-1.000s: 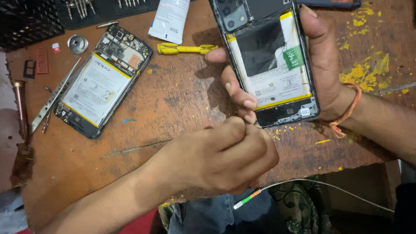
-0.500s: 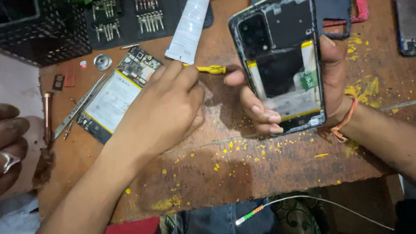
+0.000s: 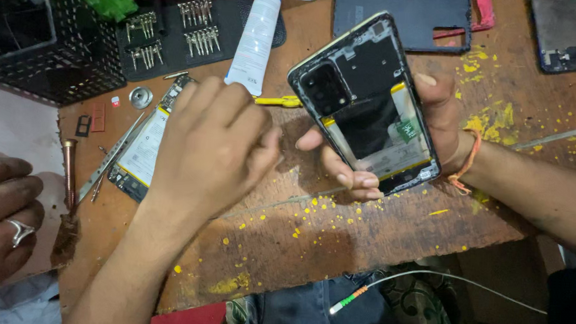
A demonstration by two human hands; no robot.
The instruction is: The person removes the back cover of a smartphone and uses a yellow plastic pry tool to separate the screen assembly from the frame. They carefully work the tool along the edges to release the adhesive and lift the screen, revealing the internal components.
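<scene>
Our right hand (image 3: 432, 132) holds an opened smartphone (image 3: 368, 101), back cover off, lifted clear of the workbench (image 3: 362, 236). Fingers wrap the lower edge, thumb along the right side. Its long axis runs from far left, at the camera block, to near right.

Our left hand (image 3: 211, 146) hovers loosely curled over a second opened phone (image 3: 143, 150) lying flat on the bench. We cannot tell whether it holds anything. The held phone lies to the right of this hand, just beside it; the yellow-handled tool (image 3: 279, 102) sits between the two, just beyond the knuckles, so the left hand is the nearer one to it.

Bench: worn wood, flecked with yellow paint. Far side: a white tube (image 3: 254, 40), a black mat of screwdriver bits (image 3: 177, 31), a black mesh basket (image 3: 47, 48), a loose back cover (image 3: 398, 18). Tweezers (image 3: 110, 164) lie left of the flat phone.

Another person's ringed hand (image 3: 4, 221) rests at the near left edge.
</scene>
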